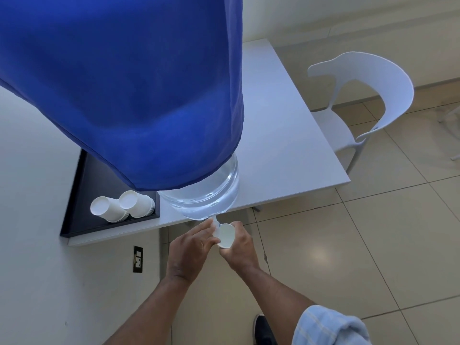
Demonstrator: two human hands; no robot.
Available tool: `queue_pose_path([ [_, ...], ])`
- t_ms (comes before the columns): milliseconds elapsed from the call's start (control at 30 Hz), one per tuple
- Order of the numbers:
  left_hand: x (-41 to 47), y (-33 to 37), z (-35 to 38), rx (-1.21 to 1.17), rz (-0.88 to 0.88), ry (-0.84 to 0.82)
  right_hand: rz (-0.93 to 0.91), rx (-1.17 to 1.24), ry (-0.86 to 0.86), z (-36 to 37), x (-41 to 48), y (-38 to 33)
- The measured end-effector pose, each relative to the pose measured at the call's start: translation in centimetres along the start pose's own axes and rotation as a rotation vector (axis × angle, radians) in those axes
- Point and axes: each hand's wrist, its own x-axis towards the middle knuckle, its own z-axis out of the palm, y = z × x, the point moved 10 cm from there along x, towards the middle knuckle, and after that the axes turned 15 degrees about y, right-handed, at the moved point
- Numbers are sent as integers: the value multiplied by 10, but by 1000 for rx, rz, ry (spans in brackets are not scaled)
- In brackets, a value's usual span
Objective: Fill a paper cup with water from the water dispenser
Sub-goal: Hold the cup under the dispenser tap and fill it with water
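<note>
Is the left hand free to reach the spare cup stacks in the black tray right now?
Probably not yet: the left hand is busy at the tap while the right hand holds the paper cup. The path itself looks open; the cup stacks lie uncovered in the black tray.

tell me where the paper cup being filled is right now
In the head view, the paper cup is low and centre, held in the right hand under the dispenser tap, just off the table's front edge.
</note>
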Motion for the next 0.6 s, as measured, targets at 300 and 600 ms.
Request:
queue_pose_path([
  [300,3,0,4,44,21,-47,98,-14,89,-43,5,23],
  [600,5,-1,3,59,-45,-93,126,51,263,-116,30,15],
])
